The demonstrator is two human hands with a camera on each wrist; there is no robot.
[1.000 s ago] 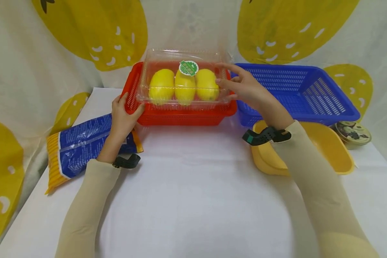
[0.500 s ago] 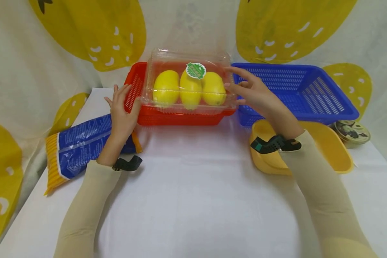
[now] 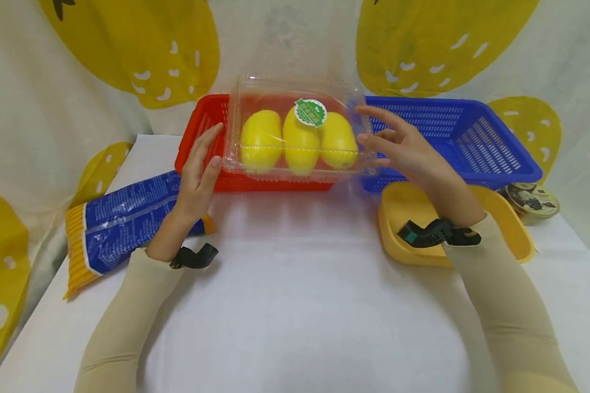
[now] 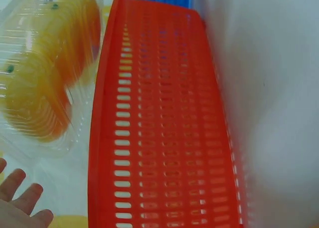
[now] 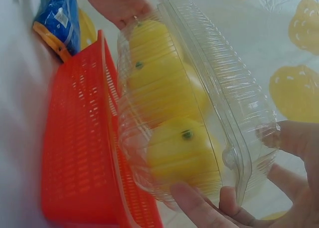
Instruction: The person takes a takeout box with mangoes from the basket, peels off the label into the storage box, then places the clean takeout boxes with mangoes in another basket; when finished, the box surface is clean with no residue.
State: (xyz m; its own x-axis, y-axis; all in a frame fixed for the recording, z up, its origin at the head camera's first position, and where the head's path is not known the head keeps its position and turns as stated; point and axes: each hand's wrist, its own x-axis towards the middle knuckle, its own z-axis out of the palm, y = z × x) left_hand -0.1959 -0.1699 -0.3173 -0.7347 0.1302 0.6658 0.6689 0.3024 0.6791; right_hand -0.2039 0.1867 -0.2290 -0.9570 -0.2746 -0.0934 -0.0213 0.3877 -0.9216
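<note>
A clear plastic clamshell box [image 3: 270, 98] with three yellow fruits [image 3: 301, 144] and a green-and-white sticker [image 3: 310, 112] is raised over the red basket [image 3: 275, 183], tilted towards me. My right hand [image 3: 405, 144] grips its right end. In the right wrist view, thumb and fingers of the right hand [image 5: 294, 178] close around the box's end. At the left end, my left hand [image 3: 199, 172] has its fingers extended beside the box. The left wrist view shows those fingertips [image 4: 34, 193] just apart from the plastic. Much of the red basket is behind the box.
A blue basket [image 3: 513, 164] stands right of the red one. Before it sits a yellow tub [image 3: 398, 207], with a round tin [image 3: 531, 201] alongside. A blue-and-orange bag [image 3: 128, 221] lies at the left. A fruit-print curtain [image 3: 285, 43] hangs behind.
The box has moved right and nearer, raised in the right hand. My left hand has let go of the red basket's rim and turned towards the box's left end.
</note>
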